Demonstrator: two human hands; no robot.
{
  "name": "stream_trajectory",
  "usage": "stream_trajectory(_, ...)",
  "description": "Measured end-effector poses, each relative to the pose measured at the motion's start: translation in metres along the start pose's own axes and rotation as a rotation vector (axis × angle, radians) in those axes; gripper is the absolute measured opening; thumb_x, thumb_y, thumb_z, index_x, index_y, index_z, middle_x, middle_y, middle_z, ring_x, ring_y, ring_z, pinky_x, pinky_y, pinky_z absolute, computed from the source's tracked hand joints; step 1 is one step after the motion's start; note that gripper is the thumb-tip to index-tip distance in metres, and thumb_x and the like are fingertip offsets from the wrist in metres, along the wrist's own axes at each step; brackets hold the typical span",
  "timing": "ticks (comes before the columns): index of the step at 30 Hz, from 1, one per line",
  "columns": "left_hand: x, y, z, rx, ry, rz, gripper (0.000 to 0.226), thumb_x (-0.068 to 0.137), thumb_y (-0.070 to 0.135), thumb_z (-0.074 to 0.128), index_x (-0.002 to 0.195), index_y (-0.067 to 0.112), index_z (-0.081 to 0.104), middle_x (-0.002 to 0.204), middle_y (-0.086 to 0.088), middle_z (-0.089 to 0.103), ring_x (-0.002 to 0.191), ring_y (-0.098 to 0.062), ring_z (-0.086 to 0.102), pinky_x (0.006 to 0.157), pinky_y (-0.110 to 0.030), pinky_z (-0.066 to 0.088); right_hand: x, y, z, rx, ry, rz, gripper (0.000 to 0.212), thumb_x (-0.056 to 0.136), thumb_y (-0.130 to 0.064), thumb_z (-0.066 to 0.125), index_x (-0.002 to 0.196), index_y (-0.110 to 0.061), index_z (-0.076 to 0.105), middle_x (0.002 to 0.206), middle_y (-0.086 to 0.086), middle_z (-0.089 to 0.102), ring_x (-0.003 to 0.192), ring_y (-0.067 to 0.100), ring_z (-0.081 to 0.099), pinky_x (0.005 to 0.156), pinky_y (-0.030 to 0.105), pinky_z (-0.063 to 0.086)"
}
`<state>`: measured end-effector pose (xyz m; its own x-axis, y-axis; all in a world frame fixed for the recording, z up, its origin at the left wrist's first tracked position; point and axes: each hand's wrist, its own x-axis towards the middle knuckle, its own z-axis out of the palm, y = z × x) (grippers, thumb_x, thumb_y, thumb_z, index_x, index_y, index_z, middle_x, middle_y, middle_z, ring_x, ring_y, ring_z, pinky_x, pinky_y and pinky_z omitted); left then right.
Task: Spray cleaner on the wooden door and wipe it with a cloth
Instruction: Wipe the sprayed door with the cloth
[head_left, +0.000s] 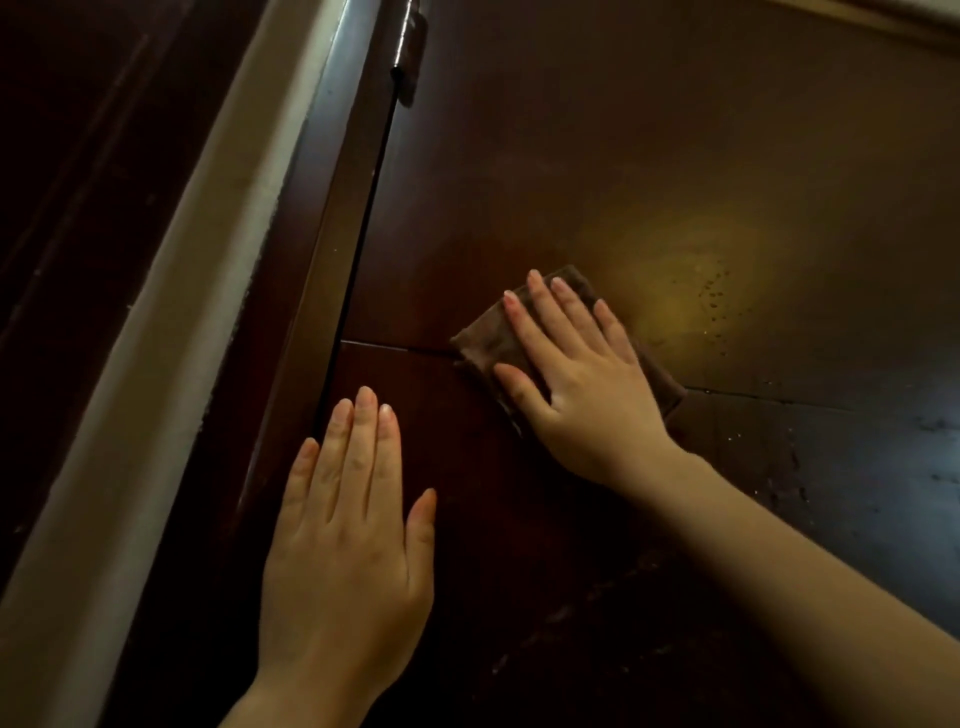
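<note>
Pressing flat, right hand (582, 384) pins cloth (483, 338) to door (571, 156).

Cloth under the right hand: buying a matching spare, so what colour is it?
Brown; the folded brown fabric cloth shows best in the head view.

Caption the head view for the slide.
Right hand presses a brown cloth flat on the dark wooden door, droplets to its right; left hand lies flat on the door.
</note>
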<state>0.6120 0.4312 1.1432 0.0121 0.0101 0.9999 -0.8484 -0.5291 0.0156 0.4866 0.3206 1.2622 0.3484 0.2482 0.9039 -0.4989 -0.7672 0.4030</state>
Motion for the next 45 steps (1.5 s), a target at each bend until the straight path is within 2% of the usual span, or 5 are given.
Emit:
stream_trajectory(4, 0.000, 0.000, 0.001, 0.030, -0.002, -0.006, 0.060, 0.098, 0.041, 0.012, 0.141, 0.000, 0.021, 0.150, -0.016, 0.024, 0.140, -0.021, 0.015, 0.113, -0.032, 0.004, -0.006, -0.020, 0.005, 0.012, -0.002, 0.133, 0.071, 0.085, -0.058, 0.001, 0.148, -0.025, -0.002, 0.157, 0.000, -0.008, 0.142, 0.013, -0.013, 0.112, 0.035, -0.014)
stream_trajectory(11, 0.000, 0.001, 0.001, 0.017, 0.002, -0.005, 0.059, 0.098, 0.040, 0.014, 0.141, 0.000, 0.022, 0.150, -0.016, 0.023, 0.140, -0.021, 0.015, 0.113, -0.033, 0.005, -0.015, -0.008, 0.004, -0.006, -0.015, -0.108, 0.070, 0.088, -0.059, 0.016, 0.148, -0.022, 0.012, 0.156, 0.001, 0.008, 0.143, 0.015, 0.002, 0.113, 0.036, -0.005)
stream_trajectory(17, -0.001, 0.001, -0.001, 0.009, -0.007, -0.014, 0.059, 0.098, 0.040, 0.013, 0.141, 0.001, 0.025, 0.150, -0.015, 0.024, 0.140, -0.021, 0.014, 0.114, -0.033, 0.005, 0.006, 0.003, 0.000, 0.041, 0.020, 0.095, 0.066, 0.090, -0.051, 0.017, 0.148, -0.024, 0.002, 0.157, -0.004, -0.001, 0.142, 0.008, -0.008, 0.112, 0.029, -0.011)
stream_trajectory(23, -0.002, 0.001, 0.001, 0.008, 0.013, 0.009, 0.060, 0.099, 0.039, 0.011, 0.139, -0.002, 0.027, 0.148, -0.017, 0.027, 0.139, -0.023, 0.018, 0.113, -0.034, 0.007, -0.045, -0.025, 0.010, 0.110, 0.102, -0.012, 0.055, 0.092, -0.045, 0.031, 0.140, -0.018, 0.038, 0.152, 0.005, 0.026, 0.141, 0.017, 0.015, 0.113, 0.039, 0.007)
stream_trajectory(45, -0.005, 0.000, -0.001, -0.015, -0.024, 0.004, 0.059, 0.099, 0.041, 0.010, 0.142, 0.001, 0.019, 0.151, -0.014, 0.019, 0.140, -0.017, 0.011, 0.114, -0.027, -0.002, -0.053, -0.029, 0.017, 0.050, 0.122, 0.044, 0.052, 0.096, -0.042, 0.023, 0.142, -0.021, 0.034, 0.152, 0.008, 0.027, 0.141, 0.025, 0.020, 0.111, 0.043, 0.006)
